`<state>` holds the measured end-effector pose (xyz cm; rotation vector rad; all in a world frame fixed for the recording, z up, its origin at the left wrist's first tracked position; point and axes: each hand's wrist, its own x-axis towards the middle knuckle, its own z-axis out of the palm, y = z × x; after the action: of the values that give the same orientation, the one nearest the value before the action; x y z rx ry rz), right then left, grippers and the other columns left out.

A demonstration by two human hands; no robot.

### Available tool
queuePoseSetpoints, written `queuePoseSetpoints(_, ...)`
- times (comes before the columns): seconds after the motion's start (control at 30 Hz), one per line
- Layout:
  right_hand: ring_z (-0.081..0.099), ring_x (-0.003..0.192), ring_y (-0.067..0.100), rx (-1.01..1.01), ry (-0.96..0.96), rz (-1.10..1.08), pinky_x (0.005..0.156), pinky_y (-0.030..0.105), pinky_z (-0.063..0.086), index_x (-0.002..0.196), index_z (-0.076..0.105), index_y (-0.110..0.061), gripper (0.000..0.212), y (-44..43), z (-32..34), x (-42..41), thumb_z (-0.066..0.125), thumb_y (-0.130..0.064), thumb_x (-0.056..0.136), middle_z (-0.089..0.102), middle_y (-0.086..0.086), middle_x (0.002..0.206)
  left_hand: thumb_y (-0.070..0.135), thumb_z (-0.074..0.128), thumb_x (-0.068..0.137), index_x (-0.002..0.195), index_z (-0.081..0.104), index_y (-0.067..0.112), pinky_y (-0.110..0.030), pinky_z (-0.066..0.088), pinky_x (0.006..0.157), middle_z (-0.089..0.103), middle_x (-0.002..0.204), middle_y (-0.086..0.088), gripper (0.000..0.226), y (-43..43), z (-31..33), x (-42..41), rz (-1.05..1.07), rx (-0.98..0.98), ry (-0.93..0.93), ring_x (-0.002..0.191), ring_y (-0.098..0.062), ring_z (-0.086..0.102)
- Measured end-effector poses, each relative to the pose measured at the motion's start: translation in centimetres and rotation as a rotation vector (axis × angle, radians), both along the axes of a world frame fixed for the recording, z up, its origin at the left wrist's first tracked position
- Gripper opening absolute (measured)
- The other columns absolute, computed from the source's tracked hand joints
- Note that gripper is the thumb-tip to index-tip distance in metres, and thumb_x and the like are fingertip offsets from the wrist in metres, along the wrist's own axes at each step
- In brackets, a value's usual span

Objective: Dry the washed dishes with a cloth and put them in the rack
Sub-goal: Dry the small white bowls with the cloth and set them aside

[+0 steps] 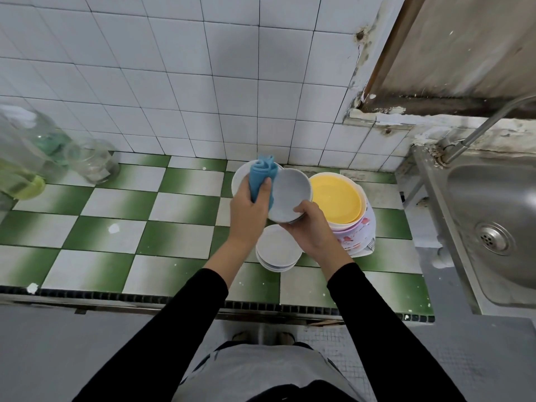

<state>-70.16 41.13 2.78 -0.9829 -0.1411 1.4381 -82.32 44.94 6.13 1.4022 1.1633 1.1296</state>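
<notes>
My right hand (309, 227) grips the near rim of a small white bowl (290, 195), tilted so its inside faces me. My left hand (249, 213) holds a rolled blue cloth (261, 174) just left of that bowl's rim. Behind the cloth a white dish (239, 178) shows partly. Below my hands a short stack of white bowls (277, 252) sits on the green-and-white tiled counter (145, 224). To the right stands a stack with yellow plates (336, 197) on top of flower-patterned bowls (359, 236). No rack is in view.
A steel sink (499, 227) with a tap (475, 134) lies at the right. Clear glass jars (92, 161) and plastic bottles (26, 158) stand at the counter's far left against the white tiled wall. The counter's front edge runs across below my forearms.
</notes>
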Motion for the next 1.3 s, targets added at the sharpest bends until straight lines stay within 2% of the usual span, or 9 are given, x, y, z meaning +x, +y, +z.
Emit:
queuePoseSetpoints(0.13,0.061,0.101,0.025,0.154,0.115,0.022,0.086,0.036,0.057,0.123,0.05,-0.004,0.049,-0.2,1.2,-0.2,0.049,-0.006,0.074,0.061,0.014,0.112,0.04,0.036,0.104,0.135,0.049,0.014,-0.039,0.048,0.096,0.062,0.123,-0.007,0.043,-0.9,-1.4,1.3,-0.339,0.223,0.575,0.112,-0.025,0.056)
queuePoseSetpoints(0.27,0.063,0.109,0.029,0.135,0.238,-0.006,0.099,0.038,0.052,0.13,0.056,-0.006,0.049,-0.9,1.2,0.0,0.053,-0.034,0.09,0.065,0.015,0.118,0.04,0.024,0.106,0.154,0.024,0.013,-0.036,0.025,0.119,0.035,0.156,-0.007,0.055,-1.2,-0.3,2.0,-0.53,0.144,0.765,0.143,-0.023,0.033)
queuePoseSetpoints(0.37,0.061,0.118,0.031,0.084,0.246,-0.038,0.107,0.043,0.048,0.142,0.052,-0.013,0.075,-0.8,0.5,0.5,0.053,-0.066,0.089,0.063,0.015,0.127,0.041,0.025,0.106,0.154,0.025,0.016,-0.034,0.024,0.119,0.035,0.156,-0.003,0.054,-2.0,0.9,1.9,-0.677,0.206,0.815,0.142,-0.018,0.034)
queuePoseSetpoints(0.5,0.062,0.109,0.027,0.03,0.197,-0.031,0.102,0.043,0.05,0.141,0.052,-0.014,0.069,-0.5,0.4,1.3,0.056,-0.062,0.091,0.065,0.013,0.114,0.041,0.024,0.105,0.137,0.046,0.017,-0.034,0.046,0.095,0.062,0.129,-0.003,0.046,-2.7,1.4,1.8,-0.674,0.366,0.972,0.112,-0.021,0.059)
queuePoseSetpoints(0.67,0.063,0.106,0.027,-0.025,0.211,-0.077,0.104,0.04,0.05,0.128,0.06,-0.01,0.064,-0.4,0.5,0.7,0.06,-0.058,0.087,0.066,0.013,0.111,0.04,0.012,0.105,0.156,0.008,0.008,-0.035,0.003,0.121,0.009,0.163,-0.009,0.061,-3.2,1.4,2.8,-0.613,0.348,1.471,0.151,-0.023,0.009)
queuePoseSetpoints(0.87,0.064,0.12,0.028,0.019,0.181,-0.052,0.1,0.04,0.052,0.136,0.058,-0.013,0.063,0.3,1.5,-0.3,0.051,-0.06,0.094,0.067,0.013,0.128,0.037,0.017,0.106,0.155,-0.009,0.012,-0.03,-0.011,0.118,-0.01,0.164,-0.005,0.061,-0.8,1.3,3.1,-0.568,0.256,1.147,0.151,-0.019,-0.008)
queuePoseSetpoints(1.0,0.061,0.117,0.029,0.056,0.208,-0.036,0.102,0.043,0.051,0.142,0.052,-0.015,0.069,0.8,1.9,0.3,0.063,-0.056,0.088,0.066,0.013,0.12,0.041,0.023,0.106,0.154,0.025,0.026,-0.037,0.026,0.117,0.033,0.157,-0.002,0.05,-0.2,2.5,1.9,-0.74,0.07,0.817,0.142,-0.021,0.032)
queuePoseSetpoints(1.17,0.067,0.1,0.028,0.049,0.197,-0.043,0.085,0.042,0.058,0.135,0.056,-0.015,0.06,1.1,1.6,0.5,0.056,-0.056,0.092,0.067,0.013,0.108,0.037,0.021,0.104,0.1,0.06,0.014,-0.033,0.041,0.072,0.057,0.088,-0.006,0.045,-0.4,5.4,1.7,-0.676,0.178,1.114,0.087,-0.028,0.056)
queuePoseSetpoints(1.3,0.072,0.082,0.023,0.028,0.146,-0.04,0.073,0.036,0.059,0.118,0.063,-0.015,0.049,1.2,2.2,0.2,0.047,-0.056,0.097,0.072,0.01,0.092,0.036,0.016,0.104,0.132,0.053,0.009,-0.037,0.042,0.093,0.059,0.127,-0.013,0.054,-1.2,5.3,2.7,-0.612,0.237,1.468,0.118,-0.028,0.054)
